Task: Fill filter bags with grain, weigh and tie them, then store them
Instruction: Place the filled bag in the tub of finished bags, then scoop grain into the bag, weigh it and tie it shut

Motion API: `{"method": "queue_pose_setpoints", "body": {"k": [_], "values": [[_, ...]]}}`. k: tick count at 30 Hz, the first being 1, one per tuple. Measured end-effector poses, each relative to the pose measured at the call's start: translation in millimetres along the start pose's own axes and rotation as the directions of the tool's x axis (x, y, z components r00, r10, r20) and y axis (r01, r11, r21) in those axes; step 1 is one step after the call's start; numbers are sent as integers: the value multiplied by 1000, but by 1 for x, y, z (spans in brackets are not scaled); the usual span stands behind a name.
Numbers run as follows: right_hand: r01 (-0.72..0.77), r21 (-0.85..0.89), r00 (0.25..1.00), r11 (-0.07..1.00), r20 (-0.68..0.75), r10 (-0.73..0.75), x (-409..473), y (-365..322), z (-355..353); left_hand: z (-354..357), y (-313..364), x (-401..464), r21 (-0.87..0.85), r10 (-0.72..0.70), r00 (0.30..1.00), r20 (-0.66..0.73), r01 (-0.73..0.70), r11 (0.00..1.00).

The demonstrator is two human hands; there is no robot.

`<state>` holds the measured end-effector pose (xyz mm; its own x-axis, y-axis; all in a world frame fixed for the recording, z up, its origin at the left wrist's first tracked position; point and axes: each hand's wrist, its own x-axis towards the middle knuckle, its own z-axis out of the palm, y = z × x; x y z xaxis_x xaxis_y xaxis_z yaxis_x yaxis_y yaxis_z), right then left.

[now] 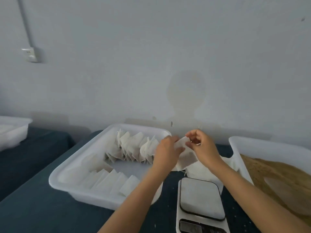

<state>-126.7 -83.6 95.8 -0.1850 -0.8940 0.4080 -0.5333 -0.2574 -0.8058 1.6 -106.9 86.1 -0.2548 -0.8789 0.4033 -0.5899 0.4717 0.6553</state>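
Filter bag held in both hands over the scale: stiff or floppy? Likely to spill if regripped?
Probably floppy: the filter bag sags below where the left hand and right hand hold its top. Likely bottom-heavy: its lower part looks darker, seemingly filled. Spill risk unclear; whether the neck is tied is hidden.

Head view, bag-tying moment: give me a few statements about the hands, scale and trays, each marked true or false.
1. Both hands hold one filter bag above the table. True.
2. The scale has a bag on its platform. False: the platform is bare.
3. The grain tray is on the person's right. True.
4. The middle tray holds loose grain. False: it holds rows of white bags.
5. The left hand rests on the scale. False: it grips the bag, as does the right hand.
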Motion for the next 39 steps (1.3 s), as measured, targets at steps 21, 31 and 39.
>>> {"method": "queue_pose_setpoints", "body": {"k": [21, 31, 39], "values": [[-152, -210, 596, 966, 760, 258, 5, -15, 217, -114, -184, 1, 466, -676, 718, 167, 546, 696], [22, -171, 570, 985, 812, 128, 1, -23, 218, -112, -193, 2, 668, -578, 811, -92, 481, 568], [59, -11, 976, 998, 211, -55, 49, -4, 103, -91, -129, 34, 587, -332, 933, -139, 347, 731]]}}
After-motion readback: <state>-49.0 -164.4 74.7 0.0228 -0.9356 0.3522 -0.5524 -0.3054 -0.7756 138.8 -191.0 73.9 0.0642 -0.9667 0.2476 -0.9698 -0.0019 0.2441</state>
